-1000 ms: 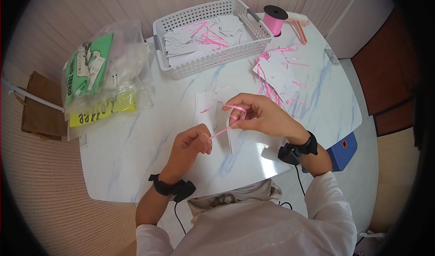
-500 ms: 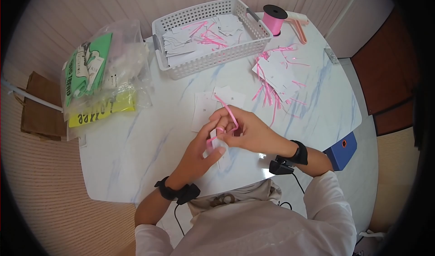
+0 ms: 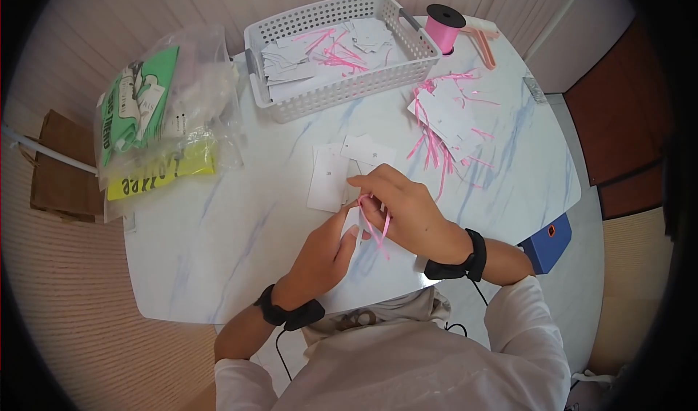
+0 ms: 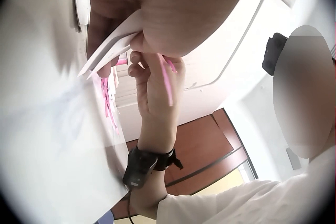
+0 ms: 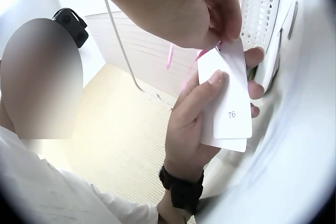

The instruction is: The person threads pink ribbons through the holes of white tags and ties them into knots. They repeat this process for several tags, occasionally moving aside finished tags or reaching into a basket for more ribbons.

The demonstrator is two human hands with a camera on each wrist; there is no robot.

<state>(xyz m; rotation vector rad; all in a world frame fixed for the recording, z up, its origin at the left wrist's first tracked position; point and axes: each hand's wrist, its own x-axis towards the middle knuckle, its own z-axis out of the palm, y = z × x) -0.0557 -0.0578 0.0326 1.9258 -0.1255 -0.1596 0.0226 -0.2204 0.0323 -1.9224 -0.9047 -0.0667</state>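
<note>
In the right wrist view, my left hand [image 5: 191, 113] grips a small stack of white tags [image 5: 231, 100], the front one printed 76, with the thumb on the face and fingers behind. Close against it in the head view, my right hand [image 3: 418, 218] pinches a pink ribbon [image 3: 381, 242] at the tags' holed top end. Loose ribbon ends hang down beside the right fingers. Just beyond both hands, more white cards [image 3: 327, 180] lie on the marbled table [image 3: 240, 251].
A white perforated basket [image 3: 356, 91] of cards and pink ribbons stands at the back. To its right are a pink ribbon spool [image 3: 440, 36] and a pile of ribboned tags [image 3: 445, 127]. Clear plastic bags [image 3: 207, 120] lie left; a blue box [image 3: 549, 244] is beyond the right edge.
The left hand has gone from pulling the ribbon to gripping the tags. Both hands have come together, and the ribbon ends now hang down by the right fingers.
</note>
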